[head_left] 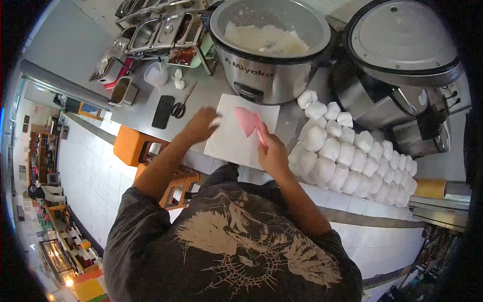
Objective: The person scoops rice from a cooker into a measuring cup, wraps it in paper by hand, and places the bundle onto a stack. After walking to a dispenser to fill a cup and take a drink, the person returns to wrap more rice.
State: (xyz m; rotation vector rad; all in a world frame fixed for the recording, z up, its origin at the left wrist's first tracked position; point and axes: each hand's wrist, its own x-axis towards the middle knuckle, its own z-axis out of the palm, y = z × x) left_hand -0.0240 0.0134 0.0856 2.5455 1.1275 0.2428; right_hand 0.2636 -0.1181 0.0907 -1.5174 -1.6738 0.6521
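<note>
My right hand grips the handle of a pink rice scoop, whose blade is over a white sheet of paper on the steel counter. At the sheet's left edge, the fingers of my left hand are curled, with something small and white at their tips; I cannot tell what it is. Just behind the paper stands a large Miyako rice cooker, its lid off and white rice inside. Many white wrapped bundles are piled to the right of my right hand.
Left of the paper lie a black phone and scissors. Metal food pans on a rack fill the back left. A large lidded pot stands at the back right. Below the counter's front edge is an orange stool.
</note>
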